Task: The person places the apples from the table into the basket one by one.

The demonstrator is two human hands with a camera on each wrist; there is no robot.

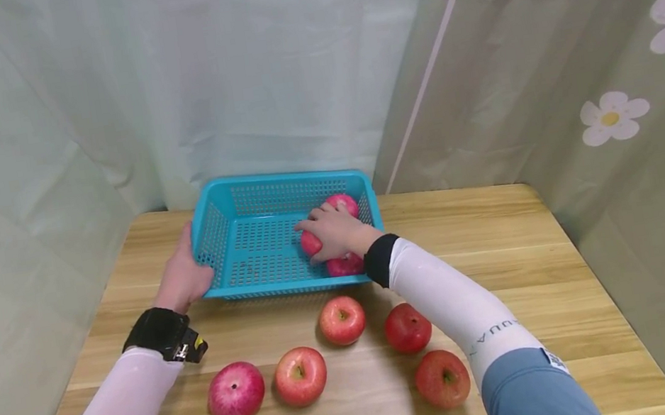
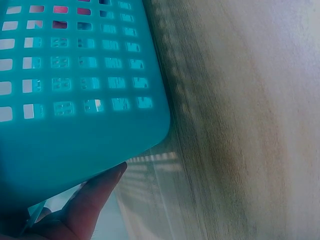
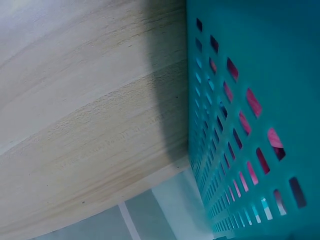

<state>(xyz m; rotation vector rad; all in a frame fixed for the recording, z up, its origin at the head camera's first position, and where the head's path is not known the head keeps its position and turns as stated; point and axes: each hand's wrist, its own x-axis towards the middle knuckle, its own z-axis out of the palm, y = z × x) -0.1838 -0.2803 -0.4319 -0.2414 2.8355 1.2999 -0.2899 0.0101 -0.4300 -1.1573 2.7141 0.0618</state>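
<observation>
A blue perforated plastic basket [image 1: 293, 287] stands at the back of the table. My left hand [image 1: 188, 276] grips its left end near the front corner; in the left wrist view a finger [image 2: 97, 197] lies along the outside wall. My right hand [image 1: 336, 230] reaches over the front rim into the basket's right part, its fingers curled over a pinkish-red apple [image 1: 310, 243]. Another apple [image 1: 343, 203] lies behind that hand, and one more [image 1: 345, 265] is by the front wall, partly covered by the wrist. The basket wall [image 3: 240, 150] hides the right hand in the right wrist view.
In front of the basket several fruits lie on the wooden table [image 1: 496, 269]: a deep pink one [image 1: 236, 393], light red apples [image 1: 301, 376] [image 1: 342, 320], a darker red one [image 1: 408, 329] and another apple [image 1: 442, 379] near my right forearm. Curtains [image 1: 285, 64] hang behind the table.
</observation>
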